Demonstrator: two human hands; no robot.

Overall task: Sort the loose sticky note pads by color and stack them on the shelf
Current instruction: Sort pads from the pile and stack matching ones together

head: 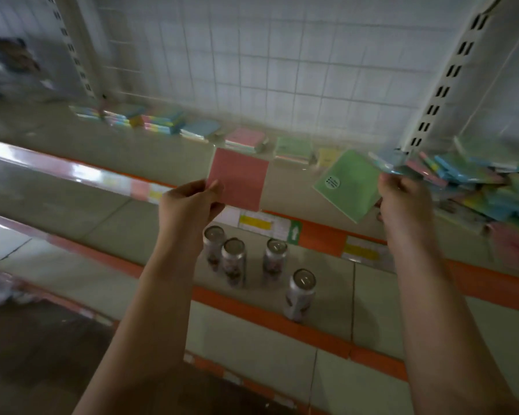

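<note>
My left hand [189, 202] pinches a pink sticky note pad [240, 178] by its lower left corner, held up in front of the top shelf [72, 151]. My right hand [402, 199] grips a green pad [348, 184] with a round white sticker, and a blue wrapped pad [390, 163] sticks out above its fingers. Sorted stacks line the back of the shelf: multicoloured [162, 122], blue [200, 130], pink [246, 140], green [294, 148] and yellow [328, 157]. A loose heap of pads [480, 187] lies at the right end.
Several drink cans [234, 262] stand on the lower shelf below my hands. Orange price strips [321, 238] edge each shelf. A white wire grid [267, 70] backs the shelf, with slotted uprights [450, 76] at the right and left. Dark floor shows at lower left.
</note>
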